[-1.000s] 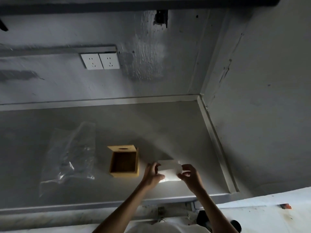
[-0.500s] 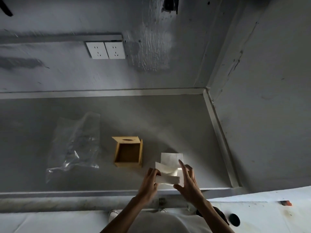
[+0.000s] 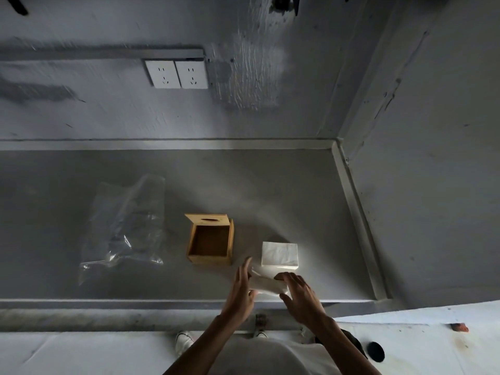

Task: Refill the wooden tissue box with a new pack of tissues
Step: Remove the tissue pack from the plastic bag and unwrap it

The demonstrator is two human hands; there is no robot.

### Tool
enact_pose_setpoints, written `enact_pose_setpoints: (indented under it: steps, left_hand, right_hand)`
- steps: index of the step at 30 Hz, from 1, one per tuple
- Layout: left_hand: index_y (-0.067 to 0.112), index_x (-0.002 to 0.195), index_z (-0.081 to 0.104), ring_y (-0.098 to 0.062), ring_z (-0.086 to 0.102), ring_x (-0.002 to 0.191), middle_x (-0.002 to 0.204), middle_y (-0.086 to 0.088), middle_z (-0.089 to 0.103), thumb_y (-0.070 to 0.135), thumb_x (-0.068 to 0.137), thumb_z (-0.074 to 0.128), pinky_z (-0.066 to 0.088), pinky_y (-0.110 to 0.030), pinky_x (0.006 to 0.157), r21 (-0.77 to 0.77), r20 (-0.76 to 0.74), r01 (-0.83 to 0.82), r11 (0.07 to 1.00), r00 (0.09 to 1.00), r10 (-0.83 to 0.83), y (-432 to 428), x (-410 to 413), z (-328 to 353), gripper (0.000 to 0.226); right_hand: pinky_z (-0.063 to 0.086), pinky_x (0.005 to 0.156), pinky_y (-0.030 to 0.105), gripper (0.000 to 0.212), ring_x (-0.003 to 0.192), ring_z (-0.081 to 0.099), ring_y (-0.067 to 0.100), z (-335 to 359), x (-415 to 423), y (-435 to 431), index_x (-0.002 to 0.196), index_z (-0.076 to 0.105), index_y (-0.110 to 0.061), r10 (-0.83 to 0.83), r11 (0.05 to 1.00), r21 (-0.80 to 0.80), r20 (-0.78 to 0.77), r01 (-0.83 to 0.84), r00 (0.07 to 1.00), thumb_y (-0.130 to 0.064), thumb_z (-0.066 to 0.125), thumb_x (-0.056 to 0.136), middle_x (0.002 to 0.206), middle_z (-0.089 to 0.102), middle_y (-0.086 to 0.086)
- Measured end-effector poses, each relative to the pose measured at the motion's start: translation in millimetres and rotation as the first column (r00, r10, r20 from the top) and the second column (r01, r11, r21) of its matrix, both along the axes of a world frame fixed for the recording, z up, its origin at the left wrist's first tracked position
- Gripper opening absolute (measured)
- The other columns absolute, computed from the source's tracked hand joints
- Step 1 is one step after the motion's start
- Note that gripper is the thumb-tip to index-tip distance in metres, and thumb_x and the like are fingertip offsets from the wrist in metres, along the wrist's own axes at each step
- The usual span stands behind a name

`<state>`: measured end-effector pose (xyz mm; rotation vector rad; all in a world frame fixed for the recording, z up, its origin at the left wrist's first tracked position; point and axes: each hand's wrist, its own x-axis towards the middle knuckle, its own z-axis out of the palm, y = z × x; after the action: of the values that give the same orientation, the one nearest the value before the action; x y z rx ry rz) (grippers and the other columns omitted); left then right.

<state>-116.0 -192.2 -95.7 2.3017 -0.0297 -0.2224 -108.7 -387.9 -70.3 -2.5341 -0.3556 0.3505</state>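
An open wooden tissue box [image 3: 210, 240] stands on the grey counter [image 3: 270, 190], its lid with the oval slot tipped up at the far side. The inside looks bare. Just right of it lies a white stack of tissues [image 3: 279, 254]. In front of that stack, both my hands hold a smaller bundle of folded white tissues [image 3: 266, 284]. My left hand [image 3: 240, 289] presses its left end with fingers upright. My right hand [image 3: 300, 292] curls over its right end. The two hands are close together near the counter's front edge.
A crumpled clear plastic wrapper [image 3: 124, 226] lies left of the box. A raised rim [image 3: 354, 212] bounds the counter on the right and back. Two white wall sockets [image 3: 177, 74] sit on the wall behind. A shoe [image 3: 184, 341] and floor show below.
A second ago both hands gripped the whole tissue stack. The top part was lifted off. Now the stack rests on the counter and my hands hold a separate bundle nearer me.
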Motion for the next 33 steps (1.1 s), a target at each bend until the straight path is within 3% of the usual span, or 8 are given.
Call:
enact_pose_setpoints:
  steps: [6, 9, 14, 18, 24, 27, 30, 33]
  left_hand:
    - [0.021, 0.131, 0.047, -0.015, 0.051, 0.12, 0.133, -0.006, 0.041, 0.009, 0.085, 0.068, 0.048, -0.019, 0.097, 0.12, 0.061, 0.049, 0.992, 0.997, -0.057, 0.1, -0.9, -1.8, 0.053]
    - [0.016, 0.128, 0.048, -0.012, 0.05, 0.119, 0.132, -0.005, 0.044, 0.012, 0.087, 0.064, 0.044, -0.016, 0.096, 0.181, 0.066, 0.026, 0.983, 0.997, -0.038, -2.2, 0.4, 3.7, 0.043]
    - [0.013, 0.138, 0.041, -0.014, 0.04, 0.131, 0.141, -0.004, 0.042, 0.017, 0.088, 0.065, 0.032, -0.015, 0.107, 0.152, 0.057, 0.08, 0.985, 0.994, -0.089, -5.2, 3.1, 8.2, 0.055]
    - [0.015, 0.13, 0.052, -0.014, 0.048, 0.125, 0.133, -0.003, 0.054, 0.015, 0.089, 0.062, 0.041, -0.026, 0.106, 0.177, 0.045, 0.155, 0.972, 0.985, -0.166, -5.3, 10.1, 11.5, 0.042]
    - [0.015, 0.127, 0.053, -0.02, 0.051, 0.122, 0.13, -0.004, 0.058, 0.019, 0.087, 0.065, 0.041, -0.029, 0.102, 0.231, 0.004, 0.231, 0.945, 0.971, -0.238, -3.5, 16.3, 19.3, 0.042]
    - [0.018, 0.126, 0.057, -0.02, 0.053, 0.121, 0.128, -0.004, 0.061, 0.025, 0.087, 0.066, 0.04, -0.03, 0.101, 0.22, -0.067, 0.247, 0.943, 0.969, -0.238, 5.9, 16.5, 25.5, 0.041]
    - [0.023, 0.121, 0.06, -0.017, 0.059, 0.113, 0.122, 0.0, 0.065, 0.035, 0.083, 0.071, 0.045, -0.029, 0.098, 0.155, -0.148, 0.275, 0.949, 0.956, -0.253, 19.9, 18.5, 34.2, 0.041]
    - [0.025, 0.11, 0.066, -0.014, 0.064, 0.097, 0.109, 0.002, 0.071, 0.037, 0.077, 0.074, 0.05, -0.028, 0.086, 0.074, -0.158, 0.314, 0.947, 0.941, -0.299, 37.7, 27.6, 55.1, 0.037]
  right_hand:
    - [0.047, 0.083, 0.028, 0.04, 0.109, 0.057, 0.018, 6.5, -1.4, 4.5, 0.124, 0.055, -0.022, 0.004, 1.0, -0.018, 0.0, -0.004, 1.0, -0.025, 0.068, 0.086, 0.125, 0.058, -0.004]
    - [0.051, 0.079, 0.031, 0.031, 0.104, 0.061, 0.019, 8.9, 1.8, 3.8, 0.118, 0.057, -0.021, -0.054, 0.998, -0.022, 0.036, 0.055, 0.998, -0.019, 0.065, 0.087, 0.117, 0.062, -0.003]
    - [0.047, 0.093, 0.034, 0.051, 0.118, 0.052, 0.018, 10.9, 1.6, 2.8, 0.133, 0.048, -0.026, -0.007, 0.998, -0.058, -0.006, 0.007, 1.0, -0.036, 0.065, 0.086, 0.133, 0.054, -0.006]
    - [0.054, 0.079, 0.034, 0.052, 0.095, 0.067, 0.019, 9.5, 6.5, 2.9, 0.11, 0.054, -0.033, -0.011, 0.994, -0.105, 0.067, 0.018, 0.998, -0.029, 0.083, 0.067, 0.103, 0.07, -0.007]
    - [0.055, 0.078, 0.028, 0.069, 0.088, 0.069, 0.01, 20.1, 11.3, 22.2, 0.114, 0.063, -0.027, 0.124, 0.965, -0.246, 0.133, -0.089, 0.983, -0.038, 0.091, 0.051, 0.1, 0.073, -0.01]
    - [0.055, 0.072, 0.031, 0.055, 0.084, 0.072, 0.015, 30.3, 15.3, 28.3, 0.111, 0.059, -0.032, 0.155, 0.941, -0.308, 0.016, -0.143, 0.988, -0.034, 0.085, 0.062, 0.093, 0.075, -0.008]
    - [0.047, 0.09, 0.034, 0.043, 0.112, 0.062, 0.018, 54.9, 22.9, 33.0, 0.127, 0.053, -0.032, 0.246, 0.901, -0.346, -0.09, -0.262, 0.965, -0.038, 0.065, 0.086, 0.12, 0.067, -0.007]
    - [0.045, 0.09, 0.028, 0.046, 0.114, 0.06, 0.014, 79.4, 33.4, 41.5, 0.132, 0.05, -0.032, 0.27, 0.901, -0.296, -0.187, -0.316, 0.944, -0.038, 0.063, 0.088, 0.128, 0.063, -0.007]
